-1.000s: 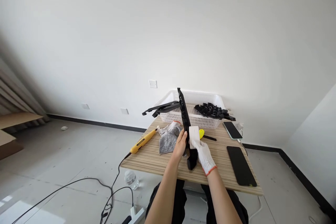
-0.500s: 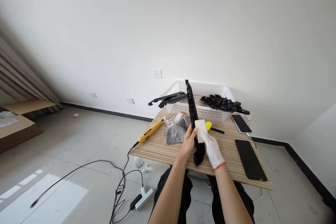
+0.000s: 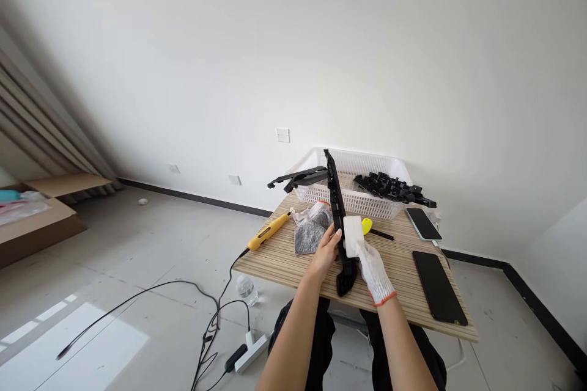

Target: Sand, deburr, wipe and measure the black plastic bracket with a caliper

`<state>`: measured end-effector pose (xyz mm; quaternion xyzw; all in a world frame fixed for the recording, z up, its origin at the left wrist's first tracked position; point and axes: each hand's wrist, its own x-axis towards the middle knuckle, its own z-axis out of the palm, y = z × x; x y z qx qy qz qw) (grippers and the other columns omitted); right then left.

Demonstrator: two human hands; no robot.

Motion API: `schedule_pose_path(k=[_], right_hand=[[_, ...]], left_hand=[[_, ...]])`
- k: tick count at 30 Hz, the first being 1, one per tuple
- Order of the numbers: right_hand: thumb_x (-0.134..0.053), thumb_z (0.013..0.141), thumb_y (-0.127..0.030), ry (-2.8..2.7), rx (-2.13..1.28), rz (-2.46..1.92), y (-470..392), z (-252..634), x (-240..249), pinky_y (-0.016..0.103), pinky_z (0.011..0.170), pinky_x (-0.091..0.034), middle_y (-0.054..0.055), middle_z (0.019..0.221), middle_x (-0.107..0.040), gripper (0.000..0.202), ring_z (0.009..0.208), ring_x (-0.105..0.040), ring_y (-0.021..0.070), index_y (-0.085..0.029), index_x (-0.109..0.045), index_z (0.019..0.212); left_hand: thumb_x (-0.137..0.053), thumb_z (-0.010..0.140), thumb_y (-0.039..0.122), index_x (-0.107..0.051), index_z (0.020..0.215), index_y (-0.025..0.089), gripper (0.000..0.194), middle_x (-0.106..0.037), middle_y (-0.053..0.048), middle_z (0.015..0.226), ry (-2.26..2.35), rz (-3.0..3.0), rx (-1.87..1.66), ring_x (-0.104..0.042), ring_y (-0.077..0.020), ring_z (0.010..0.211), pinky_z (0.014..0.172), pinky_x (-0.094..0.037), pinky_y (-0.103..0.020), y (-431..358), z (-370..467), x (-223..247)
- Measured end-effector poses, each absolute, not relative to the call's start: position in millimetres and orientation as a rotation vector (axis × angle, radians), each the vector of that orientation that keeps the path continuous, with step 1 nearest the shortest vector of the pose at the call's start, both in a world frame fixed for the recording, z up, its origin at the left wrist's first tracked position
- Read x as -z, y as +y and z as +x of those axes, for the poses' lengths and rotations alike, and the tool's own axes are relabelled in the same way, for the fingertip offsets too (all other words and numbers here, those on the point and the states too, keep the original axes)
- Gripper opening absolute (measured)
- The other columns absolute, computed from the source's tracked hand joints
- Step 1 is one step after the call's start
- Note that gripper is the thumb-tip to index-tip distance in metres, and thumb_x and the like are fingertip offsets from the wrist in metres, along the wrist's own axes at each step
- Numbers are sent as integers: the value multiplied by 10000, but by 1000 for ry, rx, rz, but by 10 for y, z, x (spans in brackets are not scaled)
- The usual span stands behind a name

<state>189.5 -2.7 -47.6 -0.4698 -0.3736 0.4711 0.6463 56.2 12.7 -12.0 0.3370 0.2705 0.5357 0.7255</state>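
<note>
My bare left hand (image 3: 326, 250) is closed around a long black plastic trim piece (image 3: 336, 195), tilted upright over the table's front part. In a white knit glove with an orange cuff, my right hand (image 3: 370, 266) grips a white rectangular block (image 3: 353, 236). The block is beside the lower half of the trim piece; whether they touch I cannot tell. Left of my left hand lie a grey cloth (image 3: 308, 237) and another white glove (image 3: 316, 211). A yellow-handled tool (image 3: 367, 225) with a dark strip by it lies just past the block.
A white plastic basket (image 3: 367, 203) at the back holds black plastic parts (image 3: 389, 187) and longer pieces (image 3: 305, 177) jutting left. A yellow corded tool (image 3: 269, 231) lies at the table's left edge. Two phones (image 3: 439, 287) lie right. Cables and a power strip (image 3: 251, 354) are on the floor.
The view has shifted slightly, so the whole scene sits a little lower and to the right. The white block has tilted slightly and moved a bit away from the trim piece. Both grips hold.
</note>
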Motion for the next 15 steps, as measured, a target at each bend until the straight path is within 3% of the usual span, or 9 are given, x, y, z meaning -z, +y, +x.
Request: schedule_pose_path(k=[3,12,15], right_hand=[[-747,597,-720,-856,-1073,-1050,-56,1897,425,418,909,-514,111,901,-777,605,1018,-680,331,-183,-778,874],[-848,558,-555,-878,-1196,-982,-60,1949,367,427,901,-521,92,904,-781,469,970,-689,314,-201,-786,860],[-821,579,-576,-858,-1228,-951,-60,1938,350,431,903,-522,91,896,-782,438,973,-692,308,-208,-776,812]], left_hand=[[-803,782,418,-559,1422,250,706,-717,-92,1259,618,766,-1155,-707,-216,1059,941,-542,-334,116,497,116],[-763,805,494,-468,1492,272,780,-693,-96,1289,704,876,-1113,-706,-219,1029,819,-579,-312,69,435,113],[-740,819,514,-438,1510,283,789,-675,-93,1318,711,899,-1103,-692,-227,1063,778,-575,-293,55,435,108]])
